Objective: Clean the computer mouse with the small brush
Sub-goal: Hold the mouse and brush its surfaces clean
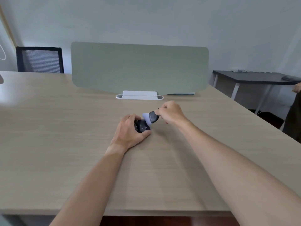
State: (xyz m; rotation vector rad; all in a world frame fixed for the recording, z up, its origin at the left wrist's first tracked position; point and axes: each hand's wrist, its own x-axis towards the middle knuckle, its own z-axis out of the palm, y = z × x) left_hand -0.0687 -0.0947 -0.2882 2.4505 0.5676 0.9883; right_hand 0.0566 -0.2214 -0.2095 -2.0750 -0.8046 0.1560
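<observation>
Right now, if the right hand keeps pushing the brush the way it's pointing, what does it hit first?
The right hand aims the brush down and leftward, so it would meet the black mouse first; the pale bristles already seem to touch its top. Behind the mouse is the left hand gripping it.

head cam | faces forward-down | near, over desk [65, 128]

Black on the computer mouse [142, 126], with white lettering. Dark grey on the handle of the small brush [150, 118], pale lavender on its bristles. Light wood grain, beige, across the desk [65, 128]. Muted sage green on the divider panel [138, 67], white on its base [139, 95]. Black mesh on the chair [39, 60]. Black top, white legs on the side table [252, 79].
</observation>
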